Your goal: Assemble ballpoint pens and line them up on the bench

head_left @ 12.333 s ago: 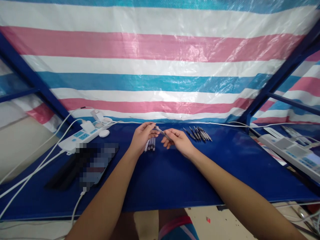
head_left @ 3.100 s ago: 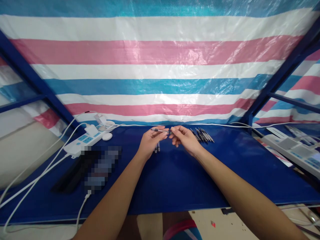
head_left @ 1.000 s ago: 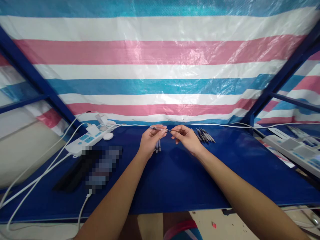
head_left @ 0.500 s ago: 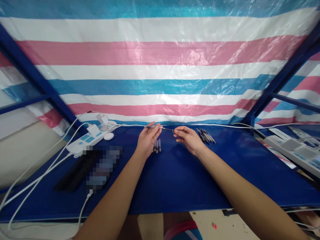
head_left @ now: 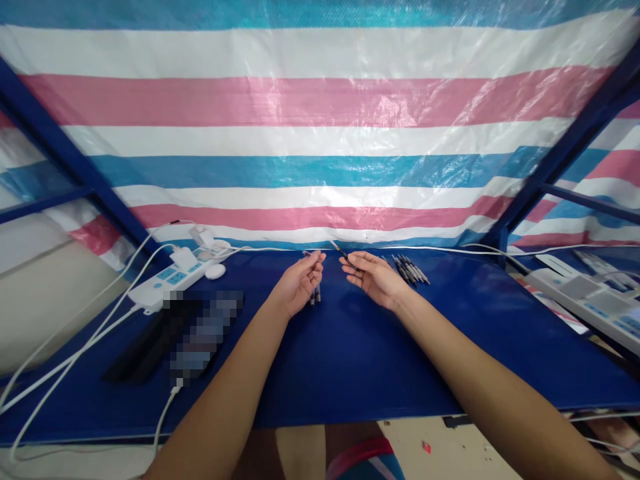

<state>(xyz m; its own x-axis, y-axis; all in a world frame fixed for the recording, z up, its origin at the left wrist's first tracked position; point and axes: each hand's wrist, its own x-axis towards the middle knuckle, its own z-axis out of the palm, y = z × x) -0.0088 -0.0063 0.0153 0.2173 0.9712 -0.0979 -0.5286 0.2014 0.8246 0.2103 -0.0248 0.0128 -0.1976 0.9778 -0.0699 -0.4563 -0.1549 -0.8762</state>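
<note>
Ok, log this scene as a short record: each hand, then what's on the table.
Left hand: pinching a slim piece, mostly hidden
Right hand: holding a thin dark rod with a pale end
Below left hand: slim tubes, partly covered
Right of right hand: dark and grey pen-like parts
Table: blue
Table's left side: white power strip, round white object

Behind the counter [head_left: 350,380], I am facing a sheet [head_left: 320,103] striped in pink, blue and white, with blue posts [head_left: 110,203] slanting at either side. On my left, a white power strip [head_left: 157,283] is carrying white plugs [head_left: 183,260], and a round white disc [head_left: 215,271] is lying just beside it. Nearer me, a pixelated slab [head_left: 207,333] is resting, a white cable [head_left: 160,423] trailing from its near end. Below, I am seeing a red scrap [head_left: 426,447] lying on the pale floor [head_left: 450,457].
</note>
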